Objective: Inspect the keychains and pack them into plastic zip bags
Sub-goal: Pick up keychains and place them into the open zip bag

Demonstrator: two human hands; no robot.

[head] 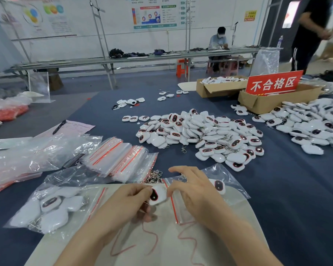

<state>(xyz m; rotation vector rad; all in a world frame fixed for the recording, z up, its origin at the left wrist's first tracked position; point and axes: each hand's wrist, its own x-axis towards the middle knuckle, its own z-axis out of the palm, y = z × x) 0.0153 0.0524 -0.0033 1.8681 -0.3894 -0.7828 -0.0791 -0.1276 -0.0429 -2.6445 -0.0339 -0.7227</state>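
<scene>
Now, far left of the held keychain [157, 195]: a filled bag [50, 206], flat on the table. Up and left of the held keychain: a fanned stack of empty zip bags [119, 158]. Just above it: a small tangle of metal clasps [154, 176].

Touching the held keychain on its left: the left hand [127, 200], fingers curled, pinching the white body between thumb and fingertips, dark face up. Directly right of the held keychain: the zip bag [173, 206], red strip toward it, apparently pinched at the mouth by thumb and forefinger of the right hand [192, 191], other fingers loosely spread. Probably mid-insertion.

To do this well:
- Keep the mouth pulled wide.
- Look over the dark face for marks before sliding it in.
- Tuck any chain in with the body.
- Push everything past the red strip, then press the strip shut from end to end.

Right of the held keychain, beneath the right hand: a second keychain [218, 186] under plastic. Up and right: the main heap [200, 135]. Far right: another heap [315, 127].

Counted:
- one held keychain
- roughly five in the filled bag
- one under the right hand
- three in a row [135, 118] at the main heap's upper left edge
- two heaps, too many to count
- two cardboard boxes [219, 87] beyond the main heap
</scene>
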